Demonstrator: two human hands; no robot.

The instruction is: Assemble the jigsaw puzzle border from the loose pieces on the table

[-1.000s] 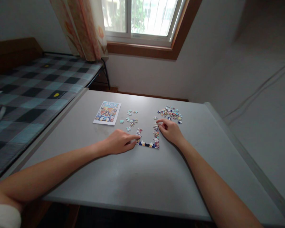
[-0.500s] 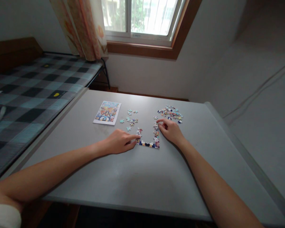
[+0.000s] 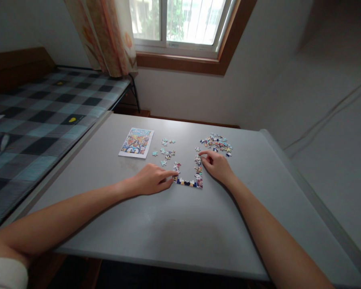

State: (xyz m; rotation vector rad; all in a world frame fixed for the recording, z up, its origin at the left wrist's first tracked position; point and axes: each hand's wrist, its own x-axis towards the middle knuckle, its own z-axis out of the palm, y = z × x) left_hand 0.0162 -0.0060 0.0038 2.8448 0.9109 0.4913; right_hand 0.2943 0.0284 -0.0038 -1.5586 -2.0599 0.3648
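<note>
Pointing over the tabletop, the left hand rests an outstretched index finger on the left side of the U-shaped puzzle border, gripping nothing — the right hand, half curled, has fingertips at the far end of the right side, any pinch impossible to tell; probably light, stiff card, apt to slide apart — best held by its outer edges

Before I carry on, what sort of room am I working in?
Probably a bedroom, perhaps in a dormitory: a bed with a checked top stands left of the table, and a flowered curtain hangs beside the window.
</note>
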